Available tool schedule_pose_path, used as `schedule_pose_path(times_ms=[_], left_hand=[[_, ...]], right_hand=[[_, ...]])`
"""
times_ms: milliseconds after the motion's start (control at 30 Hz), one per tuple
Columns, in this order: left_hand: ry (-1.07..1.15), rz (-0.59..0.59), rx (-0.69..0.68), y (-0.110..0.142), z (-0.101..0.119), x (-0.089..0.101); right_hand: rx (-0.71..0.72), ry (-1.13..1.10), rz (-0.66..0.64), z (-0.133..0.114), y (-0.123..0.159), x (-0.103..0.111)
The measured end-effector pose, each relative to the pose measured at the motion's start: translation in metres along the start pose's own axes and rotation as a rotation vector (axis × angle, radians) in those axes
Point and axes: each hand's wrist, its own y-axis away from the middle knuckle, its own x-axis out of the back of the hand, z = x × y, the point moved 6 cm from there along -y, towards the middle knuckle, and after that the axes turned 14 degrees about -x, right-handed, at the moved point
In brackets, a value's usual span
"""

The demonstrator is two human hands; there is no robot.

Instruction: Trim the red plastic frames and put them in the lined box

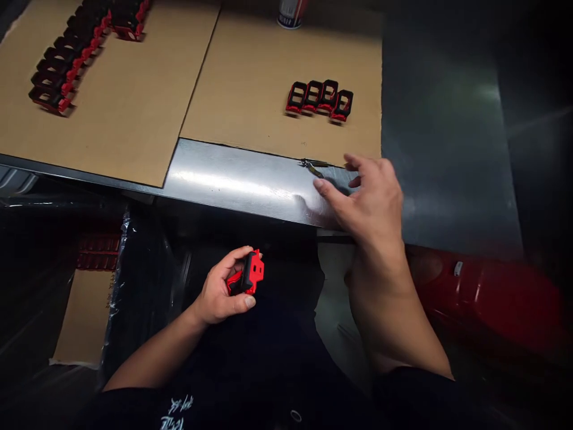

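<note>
My left hand [219,286] is low in the view, over my lap, and grips a red and black plastic part [248,275] in its fingers. My right hand [369,203] rests open on the steel table edge [233,182], fingers spread. Its fingertips are close to a small metal tool [313,167], possibly tweezers, lying where the steel meets the cardboard. A short row of several red and black plastic frames [319,100] stands on the right cardboard sheet [250,77].
A longer row of matching frames [62,65] lies on the left cardboard sheet [129,101]. A spray can [290,13] stands at the far edge. Below the table are a plastic-wrapped black bundle [143,286], stacked red parts [98,251], and a large red object [483,292].
</note>
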Motion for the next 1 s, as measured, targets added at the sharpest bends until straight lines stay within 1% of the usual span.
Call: schedule_pose_path(times_ms=[67,133,233,300,467,533,633,667,733,767,800,833,900,933,1000], left_hand=[[-0.03,-0.016,0.027,0.001,0.0,-0.002],[-0.052,-0.034,0.054,0.002,-0.001,-0.003],[-0.052,-0.054,0.074,0.002,-0.001,-0.003],[-0.056,-0.06,0.08,0.001,-0.002,-0.002],[-0.092,-0.104,0.071,-0.003,-0.003,-0.004],[-0.147,-0.116,0.039,-0.005,-0.002,-0.003],[-0.299,-0.13,-0.068,-0.009,0.007,-0.001],[-0.361,-0.137,-0.118,-0.01,0.011,-0.001],[-0.474,-0.157,-0.233,-0.013,0.022,-0.002],[-0.517,-0.172,-0.293,-0.014,0.027,-0.004],[-0.547,-0.188,-0.348,-0.016,0.032,-0.006],[-0.565,-0.206,-0.396,-0.017,0.036,-0.009],[-0.574,-0.24,-0.461,-0.02,0.041,-0.014],[-0.574,-0.254,-0.48,-0.022,0.042,-0.016],[-0.57,-0.277,-0.51,-0.024,0.043,-0.021]], right_hand=[[-0.069,0.082,-0.106,0.003,-0.018,-0.017],[-0.098,0.107,-0.19,0.004,-0.026,-0.029],[-0.117,0.103,-0.232,0.006,-0.025,-0.033],[-0.115,0.086,-0.211,0.008,-0.021,-0.029],[-0.065,0.052,-0.094,0.012,-0.013,-0.025],[-0.039,0.043,-0.053,0.013,-0.013,-0.025],[0.029,-0.014,0.027,0.01,-0.005,-0.018],[0.062,-0.045,0.048,0.008,0.001,-0.013],[0.138,-0.129,0.036,0.002,0.023,-0.002],[0.18,-0.179,0.002,-0.002,0.037,0.003],[0.224,-0.236,-0.062,-0.006,0.052,0.008],[0.302,-0.321,-0.107,-0.011,0.069,0.015],[0.423,-0.405,-0.236,-0.021,0.101,0.023],[0.455,-0.433,-0.274,-0.024,0.114,0.027],[0.467,-0.477,-0.318,-0.029,0.133,0.032]])
